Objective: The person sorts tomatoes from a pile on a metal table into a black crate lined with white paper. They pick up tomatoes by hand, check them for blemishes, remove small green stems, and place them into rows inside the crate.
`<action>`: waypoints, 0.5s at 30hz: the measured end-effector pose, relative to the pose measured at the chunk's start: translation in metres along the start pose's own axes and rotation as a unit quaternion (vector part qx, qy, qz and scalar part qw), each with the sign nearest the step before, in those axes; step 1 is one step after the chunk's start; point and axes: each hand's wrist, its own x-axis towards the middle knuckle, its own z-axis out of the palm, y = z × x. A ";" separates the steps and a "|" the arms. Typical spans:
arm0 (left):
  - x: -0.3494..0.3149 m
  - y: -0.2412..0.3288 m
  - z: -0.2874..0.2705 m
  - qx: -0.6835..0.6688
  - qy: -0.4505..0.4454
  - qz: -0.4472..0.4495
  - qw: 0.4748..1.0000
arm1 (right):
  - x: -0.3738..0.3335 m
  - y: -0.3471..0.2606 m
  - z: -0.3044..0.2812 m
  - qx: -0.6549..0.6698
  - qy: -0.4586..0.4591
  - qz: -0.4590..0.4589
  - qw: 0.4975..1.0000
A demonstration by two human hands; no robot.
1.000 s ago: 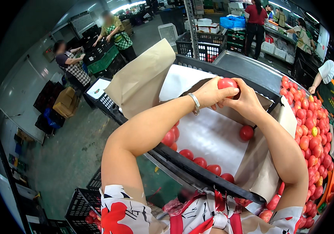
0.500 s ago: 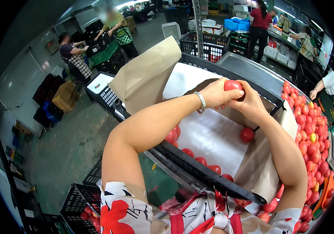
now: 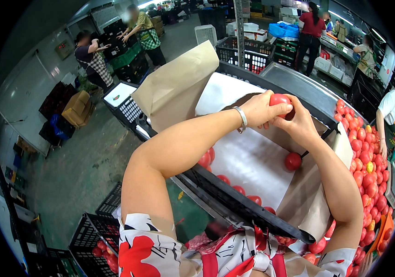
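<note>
Both my hands grip one red tomato [image 3: 280,99] above the far part of a black plastic crate [image 3: 248,203]. My left hand [image 3: 261,110], with a silver bangle at the wrist, closes on its left side. From the right, my right hand [image 3: 297,121] is wrapped round the same tomato. Brown paper [image 3: 176,87] and white paper [image 3: 248,161] line the crate. Inside, a single tomato [image 3: 293,161] rests near the right side, and several more tomatoes [image 3: 239,189] sit along the near wall. My forearms hide part of the crate.
A large heap of tomatoes [image 3: 368,175] covers the metal table [image 3: 294,85] on my right, with a scale [image 3: 393,184] beside it. Another black crate with tomatoes [image 3: 103,251] stands low at left. Co-workers stand at the back and at the far right, one reaching into the heap.
My hands keep hold of the tomato and have barely moved. The co-worker at far right has reached down to the heap. At back left, a co-worker has lifted their hands off the crates.
</note>
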 end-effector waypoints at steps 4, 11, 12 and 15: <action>0.003 -0.005 -0.001 -0.107 -0.053 0.004 0.993 | -0.002 -0.006 0.003 0.002 0.009 -0.012 1.000; 0.001 0.000 -0.001 -0.132 -0.074 0.007 0.988 | 0.001 -0.007 -0.001 -0.068 0.012 -0.002 0.998; 0.002 -0.001 -0.001 -0.095 -0.056 0.010 0.994 | 0.000 -0.008 0.000 -0.069 0.009 0.003 0.998; 0.007 -0.005 0.003 -0.018 -0.013 0.022 1.000 | -0.003 -0.008 0.001 -0.064 0.015 0.007 0.998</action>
